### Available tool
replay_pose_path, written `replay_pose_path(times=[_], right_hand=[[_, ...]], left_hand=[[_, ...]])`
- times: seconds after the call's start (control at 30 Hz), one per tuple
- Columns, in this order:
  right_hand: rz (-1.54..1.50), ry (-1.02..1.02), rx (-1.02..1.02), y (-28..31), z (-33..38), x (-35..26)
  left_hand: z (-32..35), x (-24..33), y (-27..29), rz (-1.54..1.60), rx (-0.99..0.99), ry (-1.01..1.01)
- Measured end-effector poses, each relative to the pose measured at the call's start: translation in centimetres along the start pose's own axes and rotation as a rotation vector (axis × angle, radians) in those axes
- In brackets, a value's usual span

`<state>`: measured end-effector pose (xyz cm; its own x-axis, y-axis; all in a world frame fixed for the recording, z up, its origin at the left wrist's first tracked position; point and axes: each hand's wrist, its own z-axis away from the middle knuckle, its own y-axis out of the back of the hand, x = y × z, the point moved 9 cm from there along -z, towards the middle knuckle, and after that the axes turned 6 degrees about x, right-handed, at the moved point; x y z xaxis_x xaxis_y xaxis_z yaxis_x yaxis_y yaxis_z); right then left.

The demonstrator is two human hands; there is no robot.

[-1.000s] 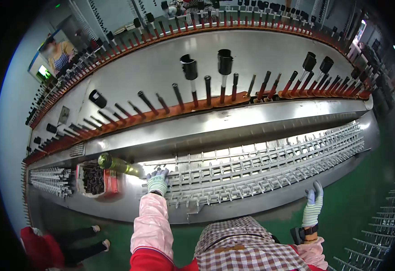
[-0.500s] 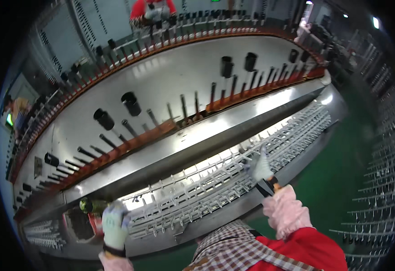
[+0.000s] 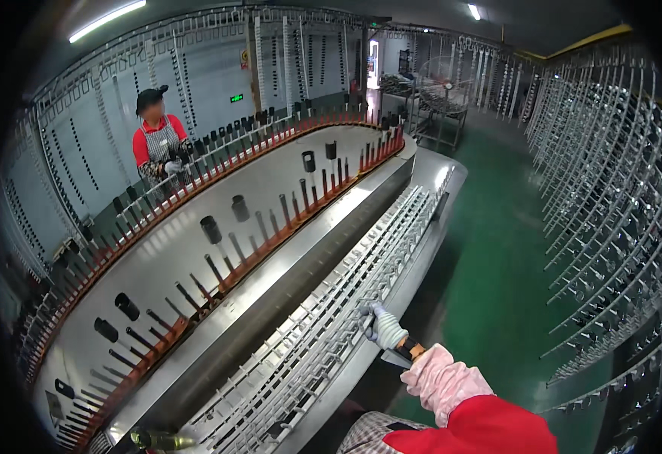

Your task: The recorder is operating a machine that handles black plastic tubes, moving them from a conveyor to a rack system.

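My right hand (image 3: 382,327), in a pale knitted glove, is at the near edge of a stack of long silver metal racks with short hooks (image 3: 312,333). Its fingers look curled round a bar of one rack, though the fingertips are partly hidden among the hooks. A black band circles the wrist, below it a pink gathered cuff and a red sleeve. The racks lie lengthwise on a steel ledge (image 3: 422,265). My left hand is out of view.
Beyond the ledge, a looped conveyor (image 3: 217,291) carries upright rods, some topped with black cylinders (image 3: 210,229). A co-worker (image 3: 161,144) stands across it. A greenish bottle (image 3: 161,440) lies at lower left. Hanging racks (image 3: 611,219) line the right side above green floor (image 3: 490,265).
The view has swung up and to the right, showing the co-worker and room more fully. My left hand has left the picture. My right hand remains at the racks.
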<state>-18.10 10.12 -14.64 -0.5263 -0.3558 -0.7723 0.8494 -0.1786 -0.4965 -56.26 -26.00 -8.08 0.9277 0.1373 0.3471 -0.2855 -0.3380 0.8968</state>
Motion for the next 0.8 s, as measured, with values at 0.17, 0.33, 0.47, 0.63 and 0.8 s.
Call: replay_pose_path(times=[0.17,0.33,0.47,0.63,0.8], right_hand=[[0.052,-0.055,-0.138,-0.2,-2.2,3.3],[0.017,-0.169,0.004,1.3,-3.1,6.8],[-0.049,-0.231,-0.089,-1.9,-5.1,9.9],[-0.078,-0.25,-0.13,-0.3,-5.2,12.6],[0.073,-0.36,-0.293,0.8,-0.7,11.7]], left_hand=[[0.2,-2.4,-2.7,0.25,-0.065,0.143],[-3.9,-5.5,-4.3,-0.109,-0.346,0.108],[-3.7,-11.6,-7.5,-0.212,-0.036,-0.054],[-1.9,-11.1,-6.6,-0.257,-0.072,0.002],[-0.6,-10.2,-5.5,-0.043,-0.227,0.088]])
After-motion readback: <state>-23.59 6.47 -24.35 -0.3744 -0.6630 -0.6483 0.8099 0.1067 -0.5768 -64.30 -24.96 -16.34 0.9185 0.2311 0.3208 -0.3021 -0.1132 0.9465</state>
